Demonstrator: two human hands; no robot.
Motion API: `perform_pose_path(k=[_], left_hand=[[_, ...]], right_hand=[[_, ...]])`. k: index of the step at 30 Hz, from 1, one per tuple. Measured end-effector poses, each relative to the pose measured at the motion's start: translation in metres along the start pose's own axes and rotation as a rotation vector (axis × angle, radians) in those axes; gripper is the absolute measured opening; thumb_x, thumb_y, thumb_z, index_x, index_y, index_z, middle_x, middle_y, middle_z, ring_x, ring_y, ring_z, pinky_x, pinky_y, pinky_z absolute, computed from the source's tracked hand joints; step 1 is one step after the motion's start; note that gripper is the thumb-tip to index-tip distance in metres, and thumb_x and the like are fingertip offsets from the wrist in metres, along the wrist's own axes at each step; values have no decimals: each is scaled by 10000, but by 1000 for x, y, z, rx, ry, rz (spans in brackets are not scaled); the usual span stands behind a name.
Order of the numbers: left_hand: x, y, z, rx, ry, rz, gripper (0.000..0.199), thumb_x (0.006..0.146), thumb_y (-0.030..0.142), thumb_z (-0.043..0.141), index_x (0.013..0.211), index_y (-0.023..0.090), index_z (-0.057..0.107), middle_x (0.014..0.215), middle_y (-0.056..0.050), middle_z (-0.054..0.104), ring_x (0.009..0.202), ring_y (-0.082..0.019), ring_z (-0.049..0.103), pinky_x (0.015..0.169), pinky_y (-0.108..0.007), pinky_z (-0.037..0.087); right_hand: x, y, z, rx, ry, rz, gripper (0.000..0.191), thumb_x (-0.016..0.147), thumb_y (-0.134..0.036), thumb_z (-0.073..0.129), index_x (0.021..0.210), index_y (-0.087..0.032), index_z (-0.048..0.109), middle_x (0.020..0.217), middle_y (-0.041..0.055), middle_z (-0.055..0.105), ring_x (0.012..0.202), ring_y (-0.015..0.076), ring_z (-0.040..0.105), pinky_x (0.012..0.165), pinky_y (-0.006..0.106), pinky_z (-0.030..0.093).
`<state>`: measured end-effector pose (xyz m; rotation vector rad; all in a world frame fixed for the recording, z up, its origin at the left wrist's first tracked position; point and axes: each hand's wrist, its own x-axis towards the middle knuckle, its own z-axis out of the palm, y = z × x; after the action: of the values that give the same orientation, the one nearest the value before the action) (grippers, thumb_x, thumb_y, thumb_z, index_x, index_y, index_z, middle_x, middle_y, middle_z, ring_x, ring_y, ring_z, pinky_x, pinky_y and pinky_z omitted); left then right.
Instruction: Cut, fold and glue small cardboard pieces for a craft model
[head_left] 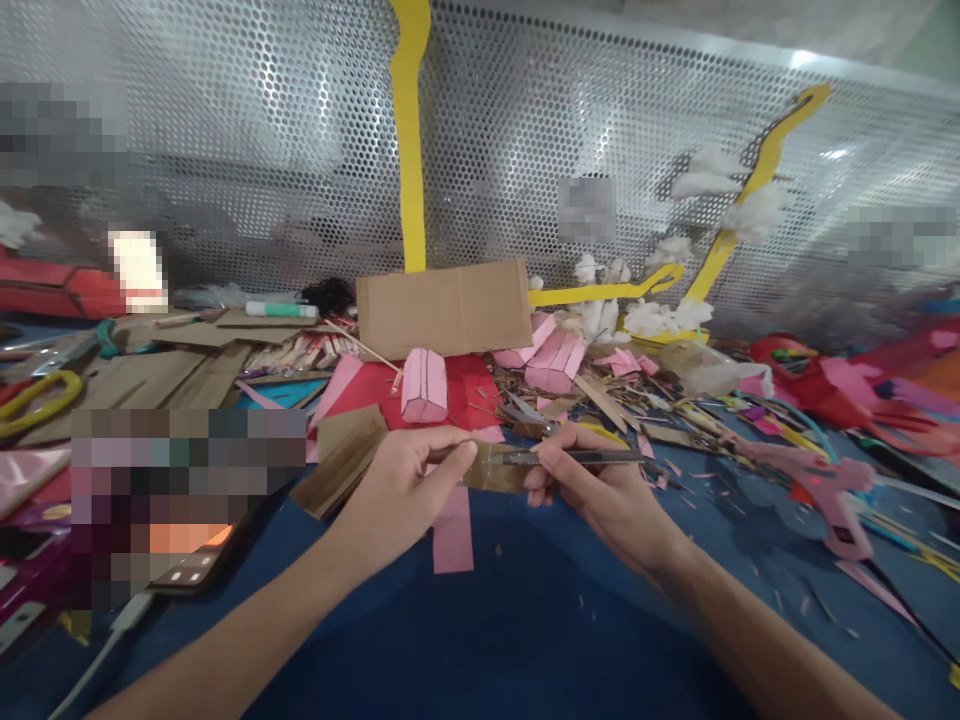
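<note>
Cardboard scraps (pixel 343 452) lie left of my left hand (pixel 409 480), its thumb and finger clamped on a small brown cardboard piece (pixel 495 472), seemingly to steady it. On my feed, that piece sits between my 2 hands, beside the craft knife (pixel 607 456) my right hand (pixel 604 480) grips, probably for control. Farther right lies a pink glue gun (pixel 834 492).

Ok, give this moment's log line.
Left hand: pinching flat brown piece | right hand: slim dark tool, tip over piece | pink paper strip: near left hand | pink glue gun: at right
</note>
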<state>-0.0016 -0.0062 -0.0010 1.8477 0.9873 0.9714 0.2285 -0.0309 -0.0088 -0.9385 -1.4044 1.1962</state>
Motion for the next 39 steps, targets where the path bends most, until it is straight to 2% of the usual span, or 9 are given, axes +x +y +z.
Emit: perform_pose_path(k=[4,8,12,17,31,39], left_hand=[[0,2,0,-17,-8,-3,348,1008,373,498,854,156,723,697,5,552,641,-137,415,561,-261,291],[1,4,0,-25,-15,-22,340,995,380,514,852,155,724,675,17,500,630,-131,373,549,-258,268],[1,6,-1,-26,-20,-21,355,986,383,518,769,159,688,638,28,424,608,-125,328,535,-258,241],[2,7,-1,-37,-46,-2,340,975,365,517,782,159,707,664,1,506,637,-144,394,557,-265,279],[2,3,0,-42,-53,-32,343,982,358,513,765,151,681,638,42,340,592,-117,291,532,-263,222],[3,4,-1,-19,-28,-32,350,961,369,529,732,160,692,607,32,406,583,-129,314,540,-277,230]], right_hand=[[0,0,-2,-40,-28,-25,209,982,-377,677,869,-202,659,773,23,752,670,153,721,657,276,577],[0,-2,-3,-71,-52,-47,204,994,-352,663,863,-196,654,771,28,753,665,150,726,619,255,558],[0,-3,-3,-77,-66,-47,208,996,-343,660,856,-192,638,755,26,750,653,144,725,604,244,551],[0,-2,-4,-59,-88,-33,218,995,-347,661,852,-188,623,744,29,751,641,148,722,595,252,554],[0,-2,-6,-66,-128,1,229,998,-350,661,845,-184,619,756,22,741,654,144,721,621,260,568],[0,-4,-5,-82,-137,9,234,995,-360,662,846,-184,619,769,25,738,663,149,718,626,269,565]])
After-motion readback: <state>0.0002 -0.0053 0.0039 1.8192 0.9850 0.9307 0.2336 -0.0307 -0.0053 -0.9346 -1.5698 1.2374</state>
